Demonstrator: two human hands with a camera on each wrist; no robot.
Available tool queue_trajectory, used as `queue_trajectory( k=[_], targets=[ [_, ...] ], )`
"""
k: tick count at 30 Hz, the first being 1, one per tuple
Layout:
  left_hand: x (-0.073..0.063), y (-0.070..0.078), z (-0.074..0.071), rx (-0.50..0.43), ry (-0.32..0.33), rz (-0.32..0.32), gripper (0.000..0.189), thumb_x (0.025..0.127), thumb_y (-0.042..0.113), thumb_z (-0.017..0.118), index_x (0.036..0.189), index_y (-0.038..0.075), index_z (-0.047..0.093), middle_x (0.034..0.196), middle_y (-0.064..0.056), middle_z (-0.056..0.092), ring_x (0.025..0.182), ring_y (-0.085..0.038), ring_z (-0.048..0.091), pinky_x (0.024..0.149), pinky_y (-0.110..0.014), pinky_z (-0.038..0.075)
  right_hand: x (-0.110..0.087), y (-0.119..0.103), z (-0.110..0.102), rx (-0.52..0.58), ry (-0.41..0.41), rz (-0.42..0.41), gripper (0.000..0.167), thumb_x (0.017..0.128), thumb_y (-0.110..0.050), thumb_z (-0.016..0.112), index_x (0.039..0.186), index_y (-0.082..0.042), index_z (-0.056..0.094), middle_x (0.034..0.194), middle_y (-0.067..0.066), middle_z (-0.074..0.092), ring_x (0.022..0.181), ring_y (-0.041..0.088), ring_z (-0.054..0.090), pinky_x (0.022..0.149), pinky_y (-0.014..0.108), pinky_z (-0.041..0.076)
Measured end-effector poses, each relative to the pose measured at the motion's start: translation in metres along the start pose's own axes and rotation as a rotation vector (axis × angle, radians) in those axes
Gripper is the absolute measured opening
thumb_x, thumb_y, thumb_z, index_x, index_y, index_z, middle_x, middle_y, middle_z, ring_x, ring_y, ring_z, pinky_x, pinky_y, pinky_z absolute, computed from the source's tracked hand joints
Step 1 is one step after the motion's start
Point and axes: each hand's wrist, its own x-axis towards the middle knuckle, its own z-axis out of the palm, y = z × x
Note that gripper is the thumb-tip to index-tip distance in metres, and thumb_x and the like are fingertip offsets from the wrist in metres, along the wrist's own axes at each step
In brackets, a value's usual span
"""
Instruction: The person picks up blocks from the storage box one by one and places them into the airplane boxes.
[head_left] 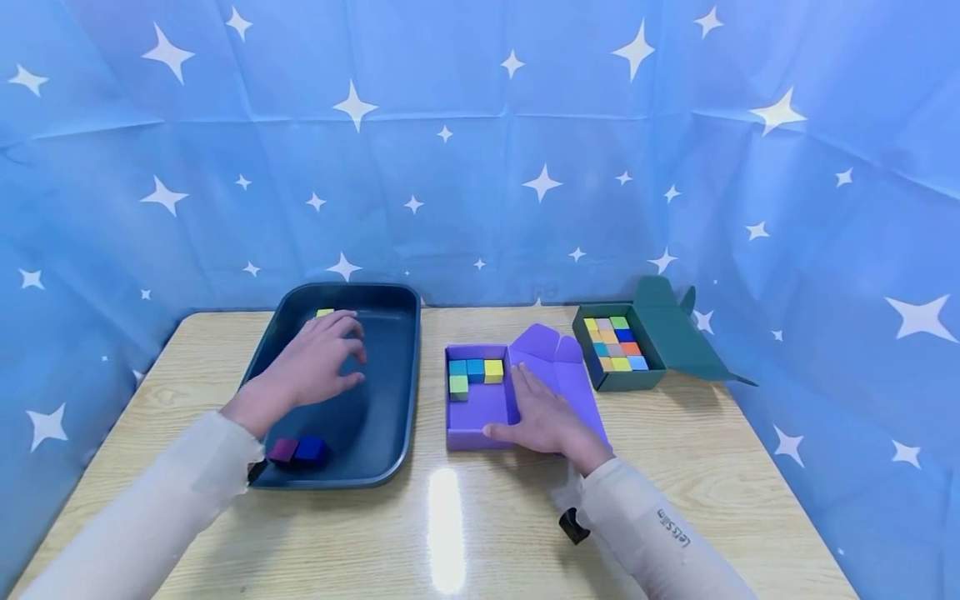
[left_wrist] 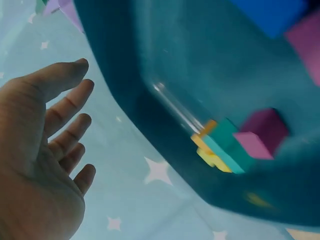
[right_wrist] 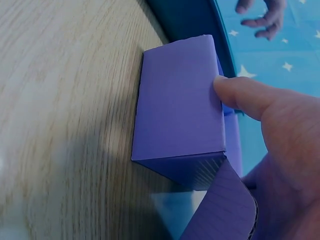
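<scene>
My left hand (head_left: 318,358) hovers over the dark blue tray (head_left: 390,392) with loosely bent fingers and nothing in them. Below the wrist, a maroon cube (head_left: 282,451) and a blue cube (head_left: 311,451) lie in the tray's near left corner. A yellow cube (head_left: 325,312) shows at the far end; the left wrist view adds a teal block (left_wrist: 229,145) and a purple cube (left_wrist: 265,134). My right hand (head_left: 546,418) rests on the open purple box (head_left: 480,439), thumb on its near wall, fingers straight along the lid side. Inside sit blue, yellow and green cubes (head_left: 458,388).
A dark green box (head_left: 626,381) with its lid open stands at the back right, holding several coloured cubes in rows. The purple lid (head_left: 577,387) lies spread to the right. A blue star-patterned cloth (head_left: 480,167) surrounds the wooden table (head_left: 712,467).
</scene>
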Motion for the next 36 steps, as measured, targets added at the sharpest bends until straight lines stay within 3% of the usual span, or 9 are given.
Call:
queue_trajectory(
  k=[9,16,24,36],
  targets=[
    [-0.042,-0.043,-0.001,0.01,-0.029,-0.064,0.015,0.077,0.021,0.082,0.087,0.014,0.075,0.119,-0.014,0.06,0.135,-0.041,0.035,0.109,-0.065,0.029,0.002,-0.002,-0.004,0.007,-0.009,0.013,0.109,0.083,-0.059,0.064,0.157,-0.007,0.002,0.165,0.012,0.001,0.153,0.032,0.006,0.121,0.06,0.014],
    [-0.059,-0.073,0.006,0.027,-0.072,-0.14,0.022,0.076,0.019,0.081,0.094,0.01,0.075,0.12,-0.018,0.057,0.128,-0.041,0.037,0.106,-0.066,0.031,0.002,-0.002,-0.004,0.001,-0.009,0.017,0.108,0.084,-0.059,0.064,0.157,-0.008,0.002,0.166,0.011,0.001,0.153,0.032,0.005,0.12,0.061,0.013],
    [-0.058,-0.085,0.016,0.052,-0.107,-0.162,0.025,0.075,0.02,0.082,0.098,0.012,0.074,0.124,-0.019,0.055,0.129,-0.042,0.035,0.108,-0.065,0.029,0.004,-0.003,-0.002,0.006,-0.003,0.007,0.109,0.083,-0.059,0.065,0.157,-0.007,0.003,0.165,0.012,0.002,0.153,0.032,0.006,0.12,0.06,0.013],
    [-0.044,-0.085,0.03,0.21,-0.159,-0.136,0.034,0.07,0.021,0.088,0.1,0.013,0.076,0.127,-0.022,0.056,0.135,-0.046,0.033,0.11,-0.066,0.03,0.004,-0.001,-0.001,-0.001,0.009,0.008,0.11,0.082,-0.061,0.065,0.157,-0.007,0.005,0.165,0.013,0.004,0.153,0.034,0.009,0.12,0.061,0.016]
  ],
)
